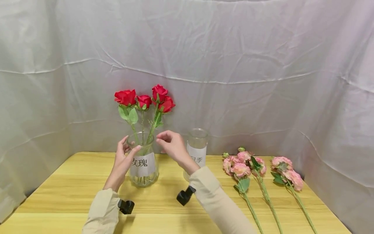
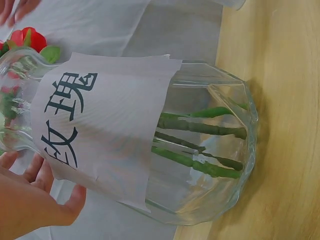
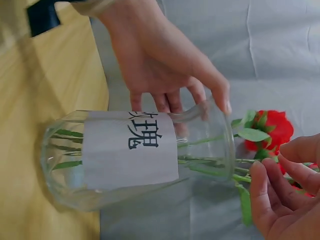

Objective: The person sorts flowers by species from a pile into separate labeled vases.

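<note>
A clear glass vase (image 1: 157,169) with a white paper label (image 2: 110,100) stands on the table. Several red roses (image 1: 125,97) rise from it, their green stems (image 2: 205,125) showing through the glass. My left hand (image 1: 122,162) holds the vase by its neck from the left, thumb at the rim and fingers behind. Just right of the rim is my right hand (image 1: 175,148), its fingers loosely bent and nothing visible between them. In the right wrist view the right fingertips (image 3: 257,172) are close to the rose stems; whether they touch is unclear.
A taller, narrower glass vase (image 1: 198,135) with a white label stands behind my right forearm. Several pink flowers (image 1: 241,170) on long stems lie on the right side of the wooden table (image 1: 163,208). Grey cloth (image 1: 233,65) hangs behind.
</note>
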Tool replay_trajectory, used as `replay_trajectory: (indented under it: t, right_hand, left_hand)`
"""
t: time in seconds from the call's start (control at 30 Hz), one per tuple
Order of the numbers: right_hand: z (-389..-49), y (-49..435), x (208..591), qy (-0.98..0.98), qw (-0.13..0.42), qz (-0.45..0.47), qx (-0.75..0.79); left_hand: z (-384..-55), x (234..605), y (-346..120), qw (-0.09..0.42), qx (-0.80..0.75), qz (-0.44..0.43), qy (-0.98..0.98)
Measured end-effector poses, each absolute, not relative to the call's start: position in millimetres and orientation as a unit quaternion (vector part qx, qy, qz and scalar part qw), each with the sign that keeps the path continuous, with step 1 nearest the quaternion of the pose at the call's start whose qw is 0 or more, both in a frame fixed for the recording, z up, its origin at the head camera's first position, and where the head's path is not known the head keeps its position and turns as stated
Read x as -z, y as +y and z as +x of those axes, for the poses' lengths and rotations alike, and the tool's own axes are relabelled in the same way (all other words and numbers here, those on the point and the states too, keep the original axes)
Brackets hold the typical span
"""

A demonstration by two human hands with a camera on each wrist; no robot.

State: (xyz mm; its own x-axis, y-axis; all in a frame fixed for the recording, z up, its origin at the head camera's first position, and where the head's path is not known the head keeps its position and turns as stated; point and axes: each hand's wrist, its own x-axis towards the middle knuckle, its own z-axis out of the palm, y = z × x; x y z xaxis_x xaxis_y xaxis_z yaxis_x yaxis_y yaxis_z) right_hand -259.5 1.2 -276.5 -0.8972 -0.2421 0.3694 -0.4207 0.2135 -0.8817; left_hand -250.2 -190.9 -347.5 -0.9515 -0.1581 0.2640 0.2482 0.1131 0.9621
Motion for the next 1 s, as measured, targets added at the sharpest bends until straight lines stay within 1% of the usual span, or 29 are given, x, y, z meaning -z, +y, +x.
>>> replay_trajectory:
  t: [0.13,0.27,0.57,0.67,1.0]
  right_hand:
    - [-243,23,281,-0.777,0.076,0.242,-0.576]
    - [-230,44,281,-0.777,0.086,0.257,-0.568]
    - [-221,87,295,-0.793,0.095,0.241,-0.552]
    - [-221,103,301,-0.793,0.102,0.225,-0.557]
    - [-221,164,310,-0.803,0.114,0.126,-0.571]
  left_hand:
    - [-250,348,-191,0.145,0.665,-0.032,-0.731]
    - [-249,348,-193,0.148,0.666,-0.036,-0.73]
    - [-249,349,-193,0.142,0.665,-0.034,-0.733]
    - [-249,349,-192,0.141,0.664,-0.034,-0.734]
    - [-250,348,-190,0.146,0.656,-0.03,-0.74]
